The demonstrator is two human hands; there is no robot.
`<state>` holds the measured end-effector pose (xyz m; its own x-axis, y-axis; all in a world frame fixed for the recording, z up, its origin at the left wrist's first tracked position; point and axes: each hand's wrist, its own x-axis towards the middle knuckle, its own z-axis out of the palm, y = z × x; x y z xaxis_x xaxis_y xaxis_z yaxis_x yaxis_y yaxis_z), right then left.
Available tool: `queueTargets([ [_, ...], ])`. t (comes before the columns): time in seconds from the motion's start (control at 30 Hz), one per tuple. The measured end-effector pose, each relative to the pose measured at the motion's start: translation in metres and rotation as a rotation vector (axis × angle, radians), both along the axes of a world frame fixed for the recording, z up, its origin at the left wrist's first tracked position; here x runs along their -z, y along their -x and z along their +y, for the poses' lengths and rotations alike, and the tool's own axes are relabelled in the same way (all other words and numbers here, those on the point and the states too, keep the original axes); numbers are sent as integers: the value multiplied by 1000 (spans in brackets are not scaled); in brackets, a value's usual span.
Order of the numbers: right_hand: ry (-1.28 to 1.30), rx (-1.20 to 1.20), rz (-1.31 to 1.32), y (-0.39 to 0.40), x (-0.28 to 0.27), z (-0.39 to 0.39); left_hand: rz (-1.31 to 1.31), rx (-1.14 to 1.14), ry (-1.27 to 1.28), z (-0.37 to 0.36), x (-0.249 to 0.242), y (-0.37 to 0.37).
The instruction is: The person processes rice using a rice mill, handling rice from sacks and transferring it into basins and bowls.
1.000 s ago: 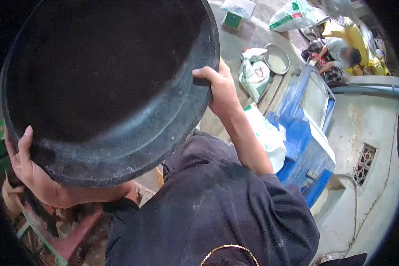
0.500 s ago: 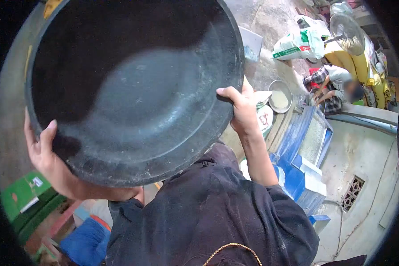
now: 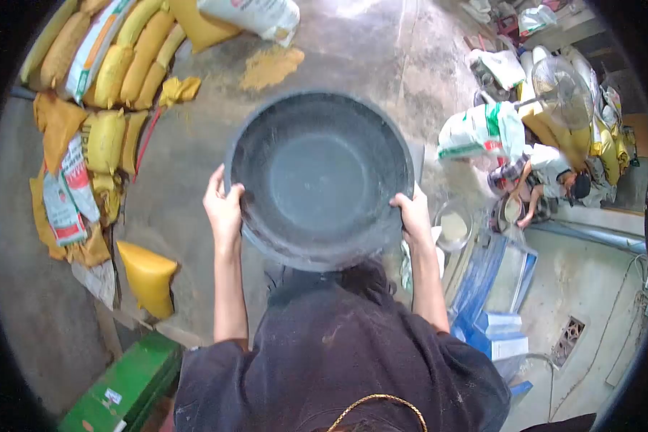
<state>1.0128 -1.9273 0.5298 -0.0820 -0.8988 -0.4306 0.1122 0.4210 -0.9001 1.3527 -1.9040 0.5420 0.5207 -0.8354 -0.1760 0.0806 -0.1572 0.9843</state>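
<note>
A large round black tub point(image 3: 320, 180) is held out level in front of my body, its inside showing no contents. My left hand point(image 3: 225, 209) grips the rim on the left side, thumb over the edge. On the opposite side my right hand point(image 3: 412, 214) holds the rim the same way, with its thumb on top and the other fingers mostly hidden beneath. Both forearms reach forward from dark short sleeves.
Yellow sacks point(image 3: 108, 79) are stacked at the upper left, and a single yellow sack point(image 3: 148, 277) lies nearer. A green box point(image 3: 126, 381) is at the lower left. At right are a metal bowl point(image 3: 453, 225), a blue machine point(image 3: 482, 288) and a crouching person point(image 3: 551, 173).
The tub has moved away from the camera and toward the centre, from a tilted, raised position to a more level one. Both hands moved with it, and the sacks at left came into view.
</note>
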Motion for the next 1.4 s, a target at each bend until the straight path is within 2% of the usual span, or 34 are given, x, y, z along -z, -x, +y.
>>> queueTargets([
  [0.07, 16, 10, 3, -15, -2, -64, 35, -9, -82, -58, -4, -10],
  [0.17, 0, -42, 59, -29, 6, -142, 80, -32, -42, -127, 9, -31],
  [0.27, 52, -61, 25, -58, -8, -212, 77, -81, -62, -185, 10, -49],
  [0.37, 82, -80, 127, -80, -4, -290, 51, -82, -72, -259, 28, -70],
  [0.43, 68, -54, 151, -96, 6, -342, 21, -47, -172, -317, 38, -86],
  [0.6, 47, 80, 87, -127, -13, -437, -40, 107, -160, -454, 37, -117],
  [0.7, 34, 170, 196, -131, -9, -479, -43, 239, -145, -534, 44, -131],
  [0.83, -12, 252, 256, -130, -9, -541, -34, 391, -115, -639, 32, -122],
  [0.93, -12, 386, 213, -122, 5, -588, -125, 451, -117, -706, 52, -112],
  [1.0, -9, 383, 199, -110, 18, -629, -79, 451, -118, -755, 70, -101],
  [1.03, -16, 390, 194, -104, 23, -655, -151, 451, -121, -782, 81, -99],
  [1.13, -28, 338, 187, -88, 29, -740, -104, 401, -117, -857, 96, -87],
  [1.2, -7, 287, 160, -75, 24, -799, -203, 405, -135, -903, 107, -82],
  [1.4, 90, 138, 214, -53, -1, -975, -88, 256, -129, -1016, 82, -50],
])
